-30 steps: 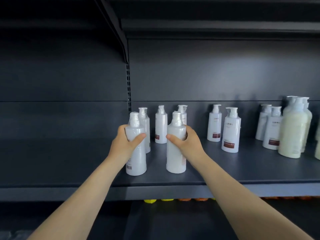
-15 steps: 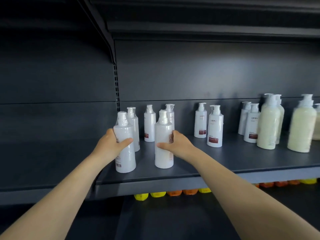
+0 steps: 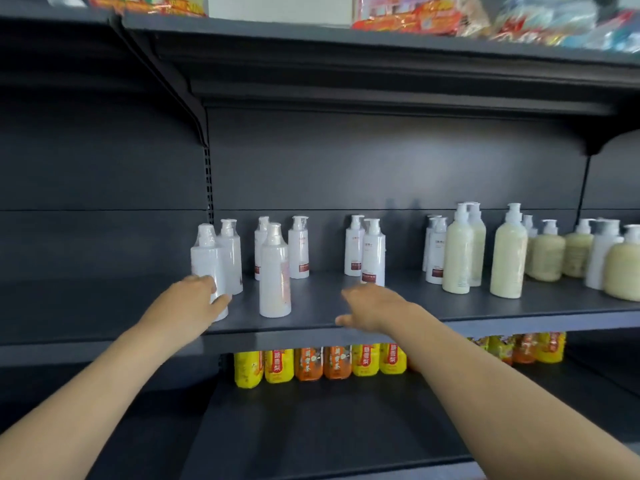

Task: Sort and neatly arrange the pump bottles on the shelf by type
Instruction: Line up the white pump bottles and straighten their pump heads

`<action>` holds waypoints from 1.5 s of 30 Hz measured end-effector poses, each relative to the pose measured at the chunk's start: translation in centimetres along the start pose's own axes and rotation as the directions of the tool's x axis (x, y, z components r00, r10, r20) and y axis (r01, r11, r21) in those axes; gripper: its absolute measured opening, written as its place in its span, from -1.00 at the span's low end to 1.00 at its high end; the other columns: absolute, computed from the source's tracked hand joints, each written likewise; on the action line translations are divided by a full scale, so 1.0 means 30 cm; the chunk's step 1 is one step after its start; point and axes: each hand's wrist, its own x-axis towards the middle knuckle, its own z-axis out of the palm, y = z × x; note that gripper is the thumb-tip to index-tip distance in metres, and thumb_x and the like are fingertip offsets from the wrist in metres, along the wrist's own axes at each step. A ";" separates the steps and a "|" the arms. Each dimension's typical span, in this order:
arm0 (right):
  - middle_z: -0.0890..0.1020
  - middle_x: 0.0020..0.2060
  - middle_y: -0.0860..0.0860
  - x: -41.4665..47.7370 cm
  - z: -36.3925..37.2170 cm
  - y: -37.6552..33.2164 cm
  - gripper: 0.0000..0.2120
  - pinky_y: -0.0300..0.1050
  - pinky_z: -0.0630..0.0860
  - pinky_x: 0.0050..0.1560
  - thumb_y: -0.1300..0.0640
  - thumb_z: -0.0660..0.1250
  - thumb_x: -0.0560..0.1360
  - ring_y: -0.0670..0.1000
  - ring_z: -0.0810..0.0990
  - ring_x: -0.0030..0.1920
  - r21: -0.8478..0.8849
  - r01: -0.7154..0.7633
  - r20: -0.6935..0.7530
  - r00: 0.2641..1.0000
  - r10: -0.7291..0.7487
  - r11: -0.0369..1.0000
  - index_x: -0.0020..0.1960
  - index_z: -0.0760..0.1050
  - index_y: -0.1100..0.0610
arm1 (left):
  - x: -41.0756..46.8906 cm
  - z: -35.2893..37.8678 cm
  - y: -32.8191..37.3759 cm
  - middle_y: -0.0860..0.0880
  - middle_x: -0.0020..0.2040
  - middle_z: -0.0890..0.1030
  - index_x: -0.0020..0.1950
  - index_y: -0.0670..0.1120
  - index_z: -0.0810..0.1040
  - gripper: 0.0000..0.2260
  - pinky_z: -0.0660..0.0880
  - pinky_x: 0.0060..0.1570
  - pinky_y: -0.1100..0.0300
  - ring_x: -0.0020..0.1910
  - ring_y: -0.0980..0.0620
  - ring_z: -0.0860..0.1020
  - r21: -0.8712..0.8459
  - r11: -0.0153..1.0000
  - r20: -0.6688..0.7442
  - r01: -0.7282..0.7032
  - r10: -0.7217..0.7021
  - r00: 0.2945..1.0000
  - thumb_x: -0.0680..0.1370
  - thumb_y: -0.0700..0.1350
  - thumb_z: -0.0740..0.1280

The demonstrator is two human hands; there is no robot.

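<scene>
Several white pump bottles stand on the dark shelf (image 3: 485, 315). My left hand (image 3: 194, 303) grips the lower part of the front-left white bottle (image 3: 207, 258), thumb across its front. Another white bottle (image 3: 275, 271) stands free just to the right of it. My right hand (image 3: 374, 306) hovers open over the shelf's front edge, holding nothing, just in front of a red-labelled white bottle (image 3: 373, 258). Tall cream-coloured pump bottles (image 3: 459, 254) and squat cream ones (image 3: 545, 256) stand mixed with white ones at the right.
More white bottles (image 3: 298, 249) stand along the back wall. Yellow and orange drink packs (image 3: 311, 363) line the shelf below. Snack packets (image 3: 405, 15) lie on the shelf above. A bracket (image 3: 194, 109) divides the left bay from this one.
My right hand has let go of the middle white bottle and moved right, open. My left hand stays on the left bottle. The view has lifted and swung right, showing more cream bottles.
</scene>
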 end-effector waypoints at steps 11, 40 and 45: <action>0.51 0.21 0.10 -0.463 -0.086 0.302 -0.59 -0.01 0.45 0.07 -0.10 0.21 0.55 0.12 0.49 0.19 -0.171 0.005 0.040 0.999 0.002 0.985 0.28 0.38 0.13 | -0.277 -0.020 0.499 -0.03 -0.07 0.52 -0.04 -0.08 0.48 -0.68 0.48 -0.08 0.12 -0.08 0.02 0.50 0.106 0.981 0.145 -0.164 0.148 0.978 0.59 0.12 0.09; 0.52 0.20 0.09 0.304 -0.037 0.769 -0.59 0.00 0.46 0.16 -0.05 0.22 0.55 0.11 0.50 0.18 0.065 -0.244 -0.133 0.959 0.250 0.968 0.27 0.41 0.18 | 0.666 0.378 0.828 -0.14 0.21 0.46 0.23 -0.18 0.39 -0.59 0.44 0.06 0.07 0.14 -0.13 0.48 -0.177 0.973 -0.028 -0.149 0.146 0.989 0.58 0.11 0.14; 0.53 0.22 0.12 0.474 -0.061 0.832 -0.59 -0.02 0.46 0.18 -0.03 0.21 0.56 0.12 0.50 0.19 0.054 -0.306 -0.192 0.931 0.310 0.951 0.30 0.40 0.19 | 0.813 0.455 0.820 -0.14 0.25 0.42 0.34 -0.17 0.32 -0.47 0.40 0.09 0.07 0.23 -0.14 0.43 -0.339 0.928 -0.103 -0.151 0.123 0.987 0.53 0.17 0.21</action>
